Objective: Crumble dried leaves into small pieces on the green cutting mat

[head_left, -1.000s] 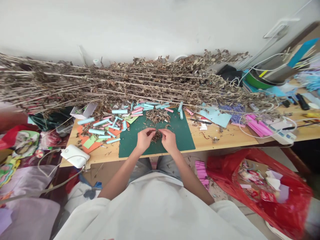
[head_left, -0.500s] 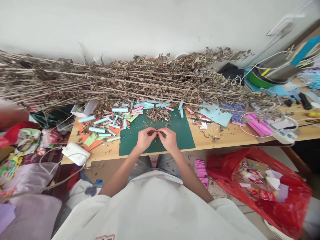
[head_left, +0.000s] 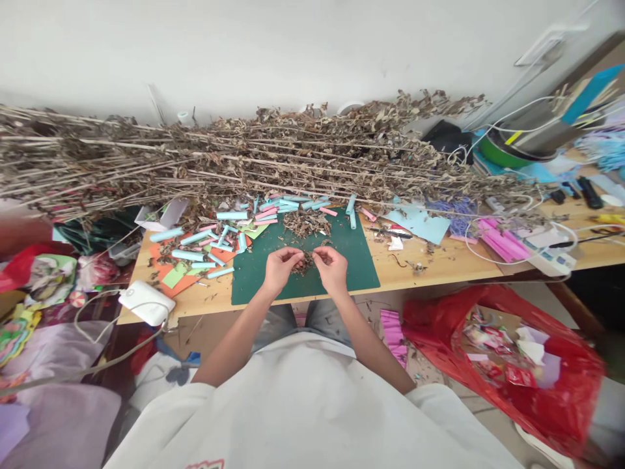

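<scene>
My left hand [head_left: 280, 269] and my right hand [head_left: 333, 268] hover over a green cutting mat [head_left: 258, 280], slightly apart. Thumb and fingers are pinched together on each; whatever they hold is too small to make out. Between and below them lies a small heap of crumbled dried leaves [head_left: 305, 264]. Farther back on the mat sits a larger pile of dried leaves [head_left: 305, 223]. Blue paper rolls [head_left: 189, 255] and pink paper rolls [head_left: 266, 214] are scattered to the left and behind.
A long bundle of dried stalks [head_left: 273, 153] spans the back of the wooden table [head_left: 390, 277]. A white power bank [head_left: 146, 303] with a cable rests at the front left edge. An open red bag [head_left: 430, 326] of scraps stands low on the right.
My hands have drawn apart from where their fingertips met, opening a gap above the small leaf heap. The view has shifted slightly.
</scene>
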### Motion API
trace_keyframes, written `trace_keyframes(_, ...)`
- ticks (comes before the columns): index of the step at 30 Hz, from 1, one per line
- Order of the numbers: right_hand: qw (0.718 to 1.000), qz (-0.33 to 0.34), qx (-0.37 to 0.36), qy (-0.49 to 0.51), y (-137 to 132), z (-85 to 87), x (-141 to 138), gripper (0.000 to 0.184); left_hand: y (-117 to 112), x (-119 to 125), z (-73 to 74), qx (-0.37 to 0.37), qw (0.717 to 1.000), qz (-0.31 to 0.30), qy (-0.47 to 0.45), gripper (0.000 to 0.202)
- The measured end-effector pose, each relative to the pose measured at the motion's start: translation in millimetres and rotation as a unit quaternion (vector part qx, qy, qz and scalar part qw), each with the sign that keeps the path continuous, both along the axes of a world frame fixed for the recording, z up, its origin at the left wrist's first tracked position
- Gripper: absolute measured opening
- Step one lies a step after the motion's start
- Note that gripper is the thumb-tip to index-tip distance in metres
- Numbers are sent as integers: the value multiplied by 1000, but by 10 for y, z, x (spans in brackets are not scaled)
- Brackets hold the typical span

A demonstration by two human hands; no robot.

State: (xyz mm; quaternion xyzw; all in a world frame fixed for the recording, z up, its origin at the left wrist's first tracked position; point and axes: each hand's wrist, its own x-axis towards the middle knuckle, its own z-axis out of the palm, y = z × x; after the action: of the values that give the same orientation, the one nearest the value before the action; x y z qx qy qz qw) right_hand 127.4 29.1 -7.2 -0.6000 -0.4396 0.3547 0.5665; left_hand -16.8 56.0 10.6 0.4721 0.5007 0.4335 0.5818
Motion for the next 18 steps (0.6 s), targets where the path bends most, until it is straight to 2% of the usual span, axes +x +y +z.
trace_keyframes(5,985,18,32,-172,-7,-68,52,15,-5,-23,-48,21,999,9,39,30)
trace_keyframes(9,967,48,40,-248,-1,-124,70,23,-13,-27,-78,0,1000,4,9,35)
trace_keyframes(13,967,62,49,-244,-15,-62,70,24,-10,-20,-89,-4,1000,-5,-2,34)
trace_keyframes(18,981,104,49,-155,-24,97,46,24,-5,-23,-112,12,999,-34,0,32)
